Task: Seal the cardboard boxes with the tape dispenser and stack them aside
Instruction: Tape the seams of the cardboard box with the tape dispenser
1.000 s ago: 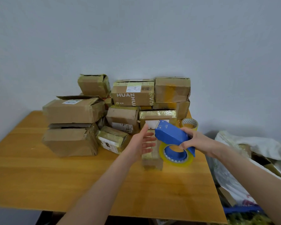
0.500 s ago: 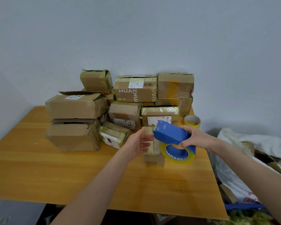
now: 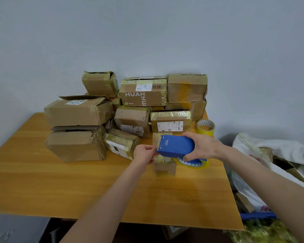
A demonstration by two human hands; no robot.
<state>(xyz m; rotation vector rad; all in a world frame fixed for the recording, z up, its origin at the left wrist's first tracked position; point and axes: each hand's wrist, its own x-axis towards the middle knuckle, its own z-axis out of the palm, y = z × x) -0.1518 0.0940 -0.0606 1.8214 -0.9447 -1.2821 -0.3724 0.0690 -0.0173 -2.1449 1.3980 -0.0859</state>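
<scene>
Two hands meet on the blue tape dispenser (image 3: 174,146). The right hand (image 3: 204,146) wraps round its rear end, fingers over the top and thumb beneath, holding it firmly. The left hand (image 3: 143,154) comes in from nine o'clock, thumb and forefinger pinched on the dispenser's front lip; whether a tape end lies between them is too small to tell. A yellow roll of tape (image 3: 198,164) sits in the dispenser, showing at five o'clock below the right hand. Directly under the dispenser a small cardboard box (image 3: 164,166) stands on the wooden table (image 3: 77,181), its top partly hidden by the tool. At one o'clock from the dispenser a spare tape roll (image 3: 206,127) stands upright near the table's far right edge. From ten to twelve o'clock a heap of taped boxes (image 3: 81,113) is piled against the wall, among them one printed HUAN box (image 3: 142,95). At three o'clock, off the table, lies a crumpled white bag (image 3: 270,151).
</scene>
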